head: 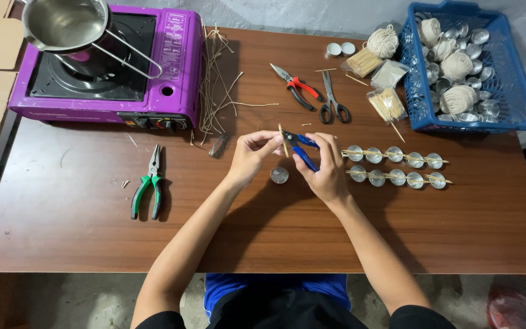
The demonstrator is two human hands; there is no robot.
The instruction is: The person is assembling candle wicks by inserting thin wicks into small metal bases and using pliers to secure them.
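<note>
My left hand point(252, 155) pinches a short thin wick stick point(283, 141) between thumb and fingers over the middle of the brown table point(80, 225). My right hand point(326, 167) grips blue-handled cutters point(299, 148), their jaws meeting the stick near its top. Just below both hands a small round metal cup point(279, 175) sits on the table. To the right lie two rows of metal cups point(395, 166) with thin sticks laid across them.
A purple portable stove point(171, 61) carrying a metal pot point(62, 24) stands back left, loose wicks point(217, 79) beside it. Green-handled pliers point(148, 183) lie left. Red-handled pliers point(298, 86), scissors point(332, 100), stick bundles point(386, 103) and a blue basket point(518, 103) of string and cups sit at the back right.
</note>
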